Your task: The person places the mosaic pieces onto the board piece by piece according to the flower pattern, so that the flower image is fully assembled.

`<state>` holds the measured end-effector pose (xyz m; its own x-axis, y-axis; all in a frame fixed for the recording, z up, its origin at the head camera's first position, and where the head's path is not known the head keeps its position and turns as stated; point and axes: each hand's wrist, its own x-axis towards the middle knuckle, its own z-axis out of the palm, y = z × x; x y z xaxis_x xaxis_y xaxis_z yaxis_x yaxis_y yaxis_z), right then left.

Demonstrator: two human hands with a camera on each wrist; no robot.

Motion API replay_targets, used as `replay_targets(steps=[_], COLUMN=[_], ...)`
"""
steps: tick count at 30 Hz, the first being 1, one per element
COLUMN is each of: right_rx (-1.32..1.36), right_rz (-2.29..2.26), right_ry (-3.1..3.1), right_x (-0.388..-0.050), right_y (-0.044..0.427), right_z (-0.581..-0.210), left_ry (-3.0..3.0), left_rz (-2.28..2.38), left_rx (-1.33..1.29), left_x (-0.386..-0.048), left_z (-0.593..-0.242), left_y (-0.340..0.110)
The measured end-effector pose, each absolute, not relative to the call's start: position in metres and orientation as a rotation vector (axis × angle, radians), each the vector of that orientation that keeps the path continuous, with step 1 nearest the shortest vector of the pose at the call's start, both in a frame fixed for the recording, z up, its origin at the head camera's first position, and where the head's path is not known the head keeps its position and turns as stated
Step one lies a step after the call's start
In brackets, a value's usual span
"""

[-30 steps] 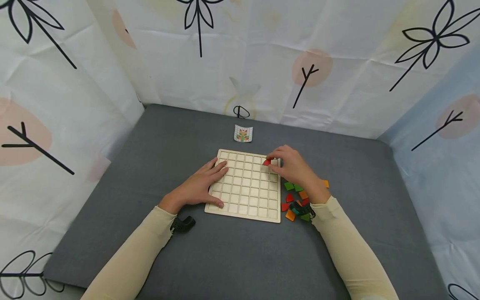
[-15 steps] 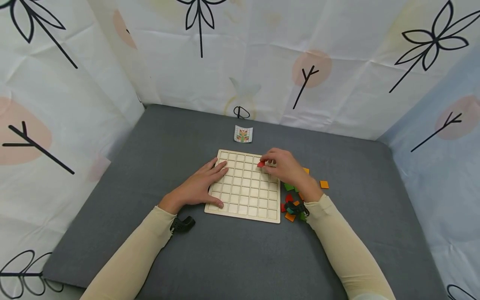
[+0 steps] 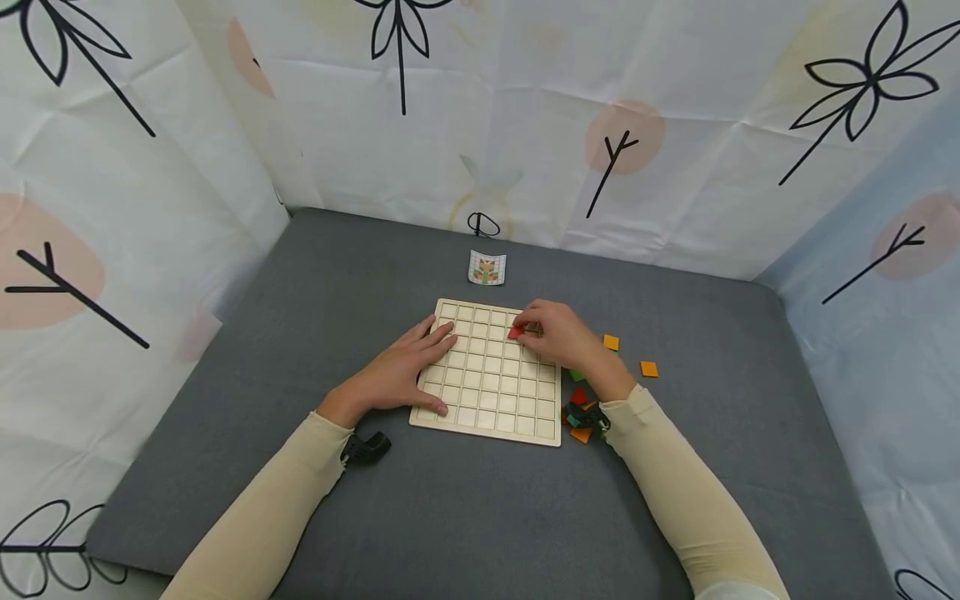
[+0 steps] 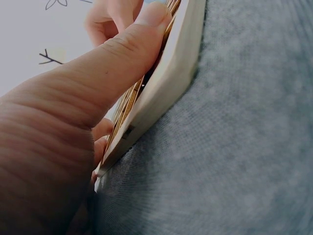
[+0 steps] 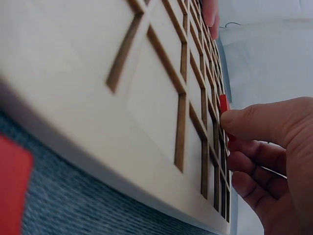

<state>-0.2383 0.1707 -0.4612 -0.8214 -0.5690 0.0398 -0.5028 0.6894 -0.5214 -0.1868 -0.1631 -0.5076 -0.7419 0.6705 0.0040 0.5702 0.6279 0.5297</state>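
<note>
Notably thin, red piece [image 3: 515, 332]; pale board [image 3: 488, 392], square-celled.

A dark grey worktop [image 3: 337, 267] with a rounded far right corner fills much of the head view, and a creased white cloth [image 3: 337, 167] stands behind it and along both sides, tinged pale blue towards the right. The cloth's print shows black-outlined leaf sprays [image 3: 872, 79] along the top and peach discs [image 3: 640, 125], some crossed by a black forked twig [image 3: 609, 171]. Just above the worktop's far edge, a faint yellow arc [image 3: 452, 215] curves beside a small black loop [image 3: 477, 223].
</note>
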Motion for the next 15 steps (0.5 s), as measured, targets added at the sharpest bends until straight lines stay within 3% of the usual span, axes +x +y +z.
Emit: replay_targets(steps=[15], right_rx=[-0.946], right_rz=[-0.768], right_ry=[2.763], right_x=[-0.2387], right_y=[0.1718], right_z=[-0.4657], left_ry=[2.653], left_rz=[0.753], left_rx=[1.025], left_x=[-0.1875], left_z=[-0.5089], left_y=[-0.1640])
